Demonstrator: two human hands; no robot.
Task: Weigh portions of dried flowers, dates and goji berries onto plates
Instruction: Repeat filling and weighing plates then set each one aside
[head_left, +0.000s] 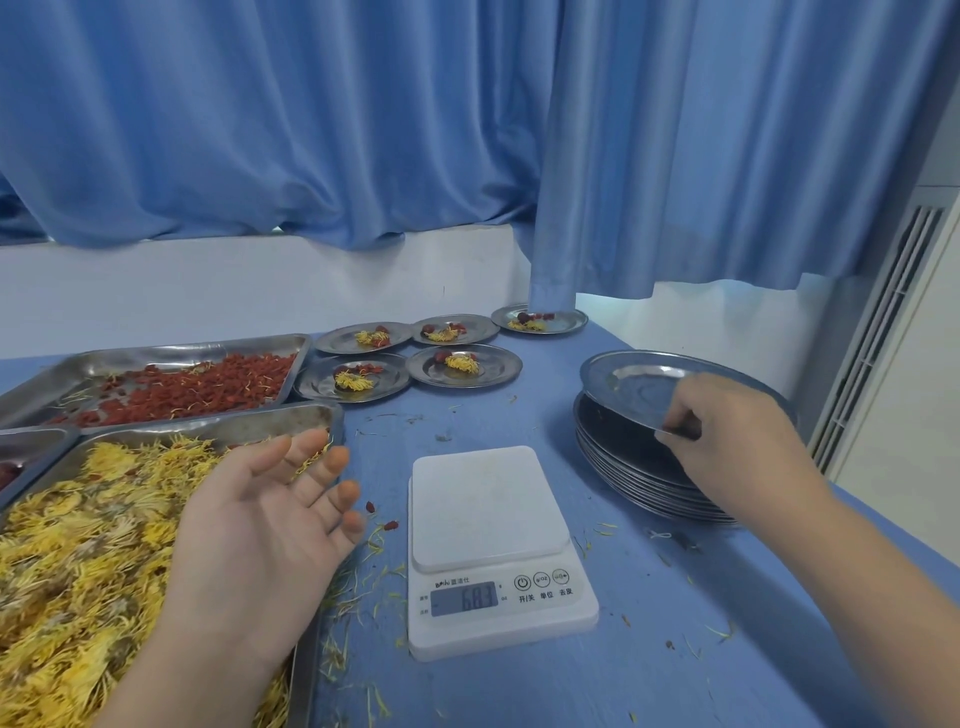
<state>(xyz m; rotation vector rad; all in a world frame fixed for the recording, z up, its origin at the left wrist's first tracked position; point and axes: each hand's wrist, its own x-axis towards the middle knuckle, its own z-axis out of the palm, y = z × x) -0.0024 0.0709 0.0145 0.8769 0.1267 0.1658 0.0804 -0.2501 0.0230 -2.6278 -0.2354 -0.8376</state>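
Fingers of the right hand (727, 431) pinch the near rim of the top plate (644, 384), tilting it up off the stack of plates (623, 467) at the right of the blue counter (675, 623). The left hand (270, 525) hovers palm-up, fingers spread and holding nothing, over the tray of dried yellow flowers (78, 545), with the goji berry tray (197, 384) behind it. Between the hands sits the white scale (493, 551), its platform bare, and five filled plates (457, 366) lie further back.
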